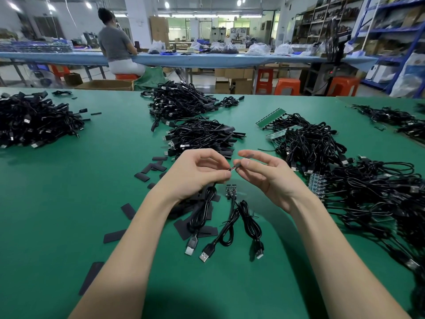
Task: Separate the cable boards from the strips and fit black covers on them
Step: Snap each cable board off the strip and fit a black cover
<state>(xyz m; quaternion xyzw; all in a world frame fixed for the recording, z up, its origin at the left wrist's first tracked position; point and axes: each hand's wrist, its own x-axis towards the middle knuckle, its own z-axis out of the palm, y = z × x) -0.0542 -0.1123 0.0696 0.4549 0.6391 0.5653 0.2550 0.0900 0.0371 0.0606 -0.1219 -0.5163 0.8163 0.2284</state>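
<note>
Above the green table (69, 203) my left hand (195, 173) pinches a small cable board (230, 169) whose black cable (202, 215) hangs down to a USB plug. My right hand (264, 173) holds a black cover (239, 165) by its end, the cover's mouth touching the board's tip. Below the hands lies a pair of joined boards (231, 191) with two cables (236, 224) trailing toward me. Loose flat black covers (154, 168) are scattered left of my hands. Strips of boards with cables (317, 184) lie at the right.
Piles of black cables lie behind my hands (202, 137), at far left (34, 125), at the back (179, 102) and to the right (379, 192). Green board strips (271, 117) lie at back right. A person (117, 44) sits at a blue bench beyond.
</note>
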